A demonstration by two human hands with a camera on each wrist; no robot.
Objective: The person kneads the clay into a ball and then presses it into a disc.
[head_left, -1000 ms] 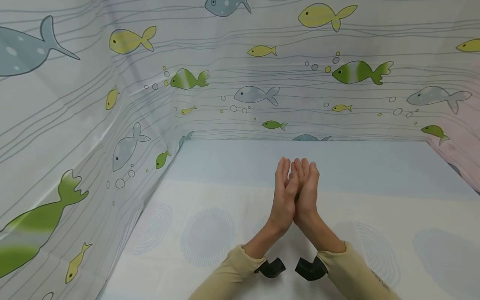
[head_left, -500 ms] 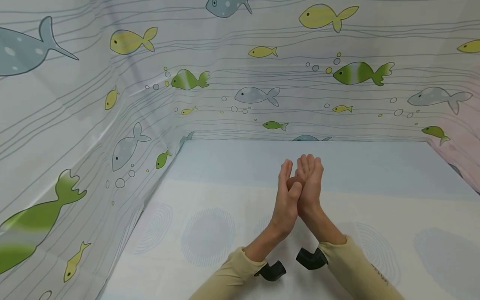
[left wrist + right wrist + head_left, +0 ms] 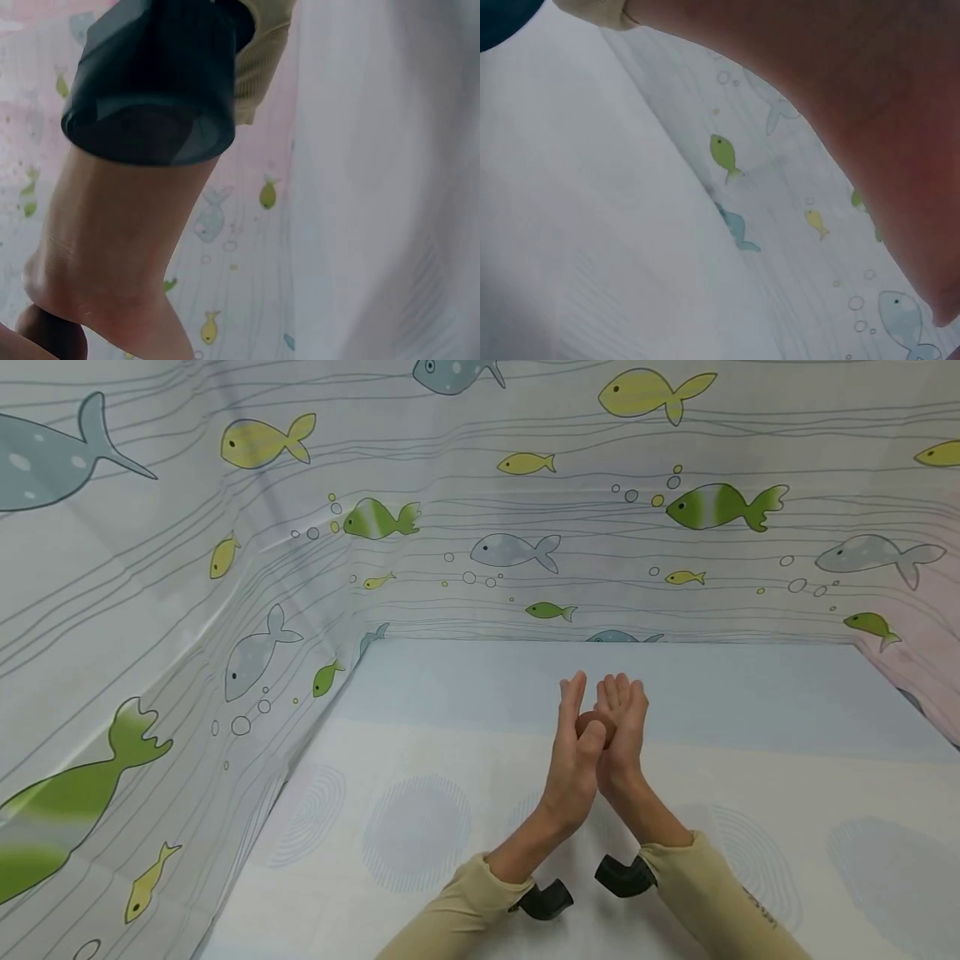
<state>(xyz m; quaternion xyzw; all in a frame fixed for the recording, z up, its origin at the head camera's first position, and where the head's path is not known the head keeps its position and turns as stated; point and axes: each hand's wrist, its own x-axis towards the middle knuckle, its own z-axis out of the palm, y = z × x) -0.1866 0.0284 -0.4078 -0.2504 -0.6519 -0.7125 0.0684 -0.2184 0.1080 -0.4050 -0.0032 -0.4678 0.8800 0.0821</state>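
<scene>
In the head view my left hand [image 3: 572, 756] and right hand [image 3: 624, 735] stand palm to palm above the middle of the table, fingers straight and pointing up. Between the palms sits a small brown lump [image 3: 594, 725], only partly visible; my left thumb lies against it. The left wrist view shows the right forearm [image 3: 127, 240] close up and a dark brown bit of the lump [image 3: 46, 336] at the bottom left corner. In the right wrist view the other arm [image 3: 870, 90] fills the upper right, blurred.
A pale tablecloth [image 3: 420, 827] with faint blue circles covers the table. Fish-print curtains [image 3: 225, 568] wall it in at the left, back and right. Black wrist cameras [image 3: 546, 899] [image 3: 624, 877] sit under both beige sleeves.
The palms have slid against each other and parted slightly at the top. The brown lump now shows between them. The right wrist has risen a little.
</scene>
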